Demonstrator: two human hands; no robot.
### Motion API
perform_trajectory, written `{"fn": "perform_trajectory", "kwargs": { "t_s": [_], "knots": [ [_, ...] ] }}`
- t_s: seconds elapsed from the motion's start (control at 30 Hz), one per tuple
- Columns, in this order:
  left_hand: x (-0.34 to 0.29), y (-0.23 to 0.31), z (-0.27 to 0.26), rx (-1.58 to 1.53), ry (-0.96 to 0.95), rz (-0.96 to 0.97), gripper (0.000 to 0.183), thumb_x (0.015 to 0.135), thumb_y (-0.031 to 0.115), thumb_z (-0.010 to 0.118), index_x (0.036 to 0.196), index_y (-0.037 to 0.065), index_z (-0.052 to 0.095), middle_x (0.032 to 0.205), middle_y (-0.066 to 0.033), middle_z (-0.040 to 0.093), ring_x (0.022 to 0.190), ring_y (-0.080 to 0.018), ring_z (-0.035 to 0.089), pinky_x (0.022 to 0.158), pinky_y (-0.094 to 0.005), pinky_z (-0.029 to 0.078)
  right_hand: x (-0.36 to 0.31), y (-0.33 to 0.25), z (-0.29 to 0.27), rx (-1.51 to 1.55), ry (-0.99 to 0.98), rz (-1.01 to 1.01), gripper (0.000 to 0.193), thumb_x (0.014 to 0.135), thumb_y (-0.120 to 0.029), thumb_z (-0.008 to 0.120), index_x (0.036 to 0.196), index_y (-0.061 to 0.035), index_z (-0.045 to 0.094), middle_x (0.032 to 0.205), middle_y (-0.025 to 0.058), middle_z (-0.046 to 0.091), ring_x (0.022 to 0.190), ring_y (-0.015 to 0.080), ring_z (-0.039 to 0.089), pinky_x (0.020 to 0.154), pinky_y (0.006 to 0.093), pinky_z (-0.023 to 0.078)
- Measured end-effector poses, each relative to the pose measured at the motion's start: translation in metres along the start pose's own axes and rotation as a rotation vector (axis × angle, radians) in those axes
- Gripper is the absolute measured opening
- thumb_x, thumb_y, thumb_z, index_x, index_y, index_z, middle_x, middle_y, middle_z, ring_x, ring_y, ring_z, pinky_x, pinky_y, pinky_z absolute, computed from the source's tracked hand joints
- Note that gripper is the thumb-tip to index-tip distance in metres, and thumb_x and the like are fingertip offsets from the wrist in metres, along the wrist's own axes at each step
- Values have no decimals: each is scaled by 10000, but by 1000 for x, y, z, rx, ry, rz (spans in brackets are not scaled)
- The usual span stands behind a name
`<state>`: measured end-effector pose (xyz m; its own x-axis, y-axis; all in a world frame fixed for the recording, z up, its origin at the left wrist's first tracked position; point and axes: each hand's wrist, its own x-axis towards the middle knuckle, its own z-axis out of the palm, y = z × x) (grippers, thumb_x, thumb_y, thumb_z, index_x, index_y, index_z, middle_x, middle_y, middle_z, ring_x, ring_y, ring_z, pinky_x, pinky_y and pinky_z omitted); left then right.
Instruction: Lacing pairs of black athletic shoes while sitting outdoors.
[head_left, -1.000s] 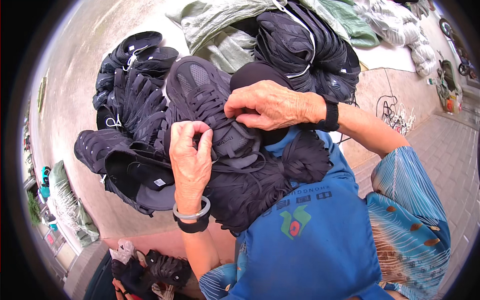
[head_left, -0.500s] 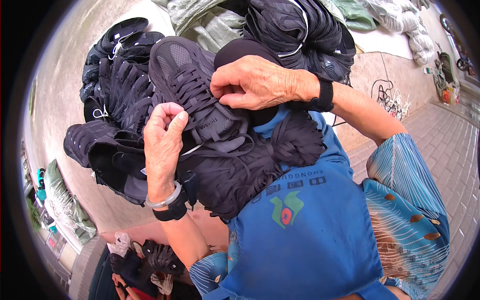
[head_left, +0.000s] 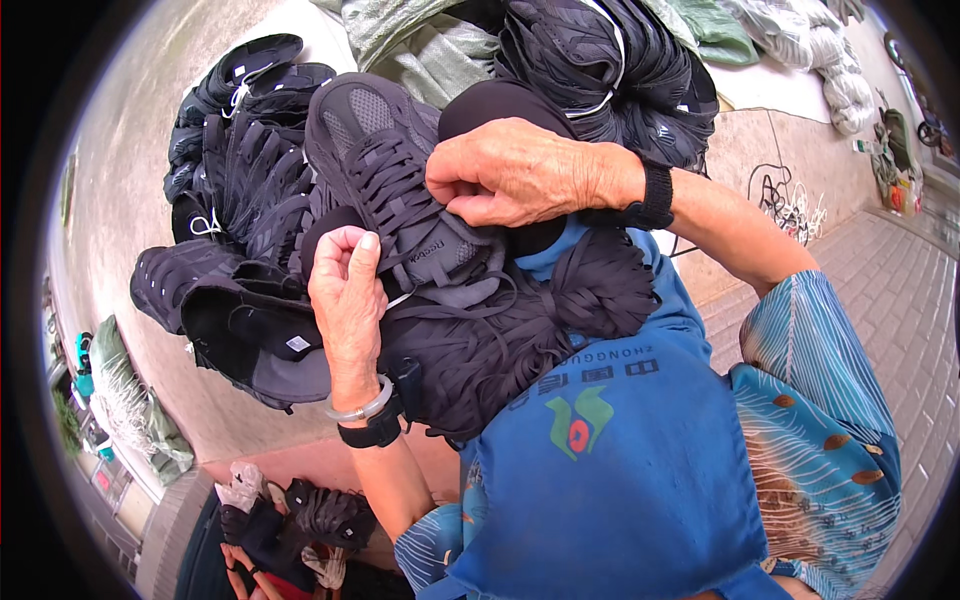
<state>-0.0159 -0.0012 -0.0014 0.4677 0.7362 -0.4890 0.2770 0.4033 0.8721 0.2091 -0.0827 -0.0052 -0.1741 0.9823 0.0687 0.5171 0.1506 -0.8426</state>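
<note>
A dark grey sneaker (head_left: 352, 118) lies on my lap, toe away from me and tongue toward me. Flat black shoelaces (head_left: 385, 180) criss-cross its front. My right hand (head_left: 535, 172) is closed at the right edge of the lacing, its fingertips pinching a shoelace. Left of the tongue, my left hand (head_left: 347, 290) is closed with thumb and forefinger pressed together; what lies between them is too dark to make out. A thick tied bundle of black shoelaces (head_left: 470, 345) rests across my lap below the shoe, over my blue apron (head_left: 610, 480).
Dark sneakers tied together with white string (head_left: 240, 180) are piled at the left. Another tied bunch of sneakers (head_left: 610, 75) stands at the back right, beside a pale woven sack (head_left: 425, 55). Tangled cords (head_left: 790, 205) lie farther right. Another person's hands (head_left: 245, 570) show at the lower left.
My left hand has shifted a little right and down, away from the lacing. The right hand keeps its place at the shoe's right edge. The whole view has shifted slightly.
</note>
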Motion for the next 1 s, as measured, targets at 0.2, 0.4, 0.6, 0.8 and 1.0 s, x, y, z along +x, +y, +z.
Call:
{"fn": "perform_trajectory", "kwargs": {
  "t_s": [0.2,0.4,0.6,0.8,1.0],
  "knots": [
    [-10,-5,3,210,120,185,180,930,180,602,862,25,541,707,54,479,608,-24,392,527,-189,340,-9,-2,13,-248,171,-78,124,752,-108,575,834,-29,526,789,133,555,697,338,602,597,422,485],
    [-45,5,17,592,64,253,228,910,176,617,794,-6,544,586,-20,442,561,-76,381,508,-252,351,-15,1,17,-321,162,-107,148,779,-91,596,896,-62,509,811,105,524,663,331,587,560,410,468],
    [-63,-6,44,697,-36,392,200,914,124,587,784,-11,519,589,-91,461,522,-155,412,499,-307,376,-13,-2,19,-333,141,-127,139,769,-85,604,871,-60,513,804,99,521,657,318,587,546,404,469],
    [-62,-10,24,89,-37,-57,240,951,232,561,783,62,573,568,85,406,448,21,306,389,-151,229,-15,-5,18,-423,157,-142,165,753,-120,624,823,-45,495,774,98,507,643,302,601,532,406,483],
    [-68,-4,20,-80,-103,-245,208,943,227,568,862,36,576,516,88,377,386,10,284,351,-159,227,-20,1,19,-333,218,-130,129,789,-119,615,878,-72,534,799,83,519,681,304,594,559,388,482]
  ]
}}
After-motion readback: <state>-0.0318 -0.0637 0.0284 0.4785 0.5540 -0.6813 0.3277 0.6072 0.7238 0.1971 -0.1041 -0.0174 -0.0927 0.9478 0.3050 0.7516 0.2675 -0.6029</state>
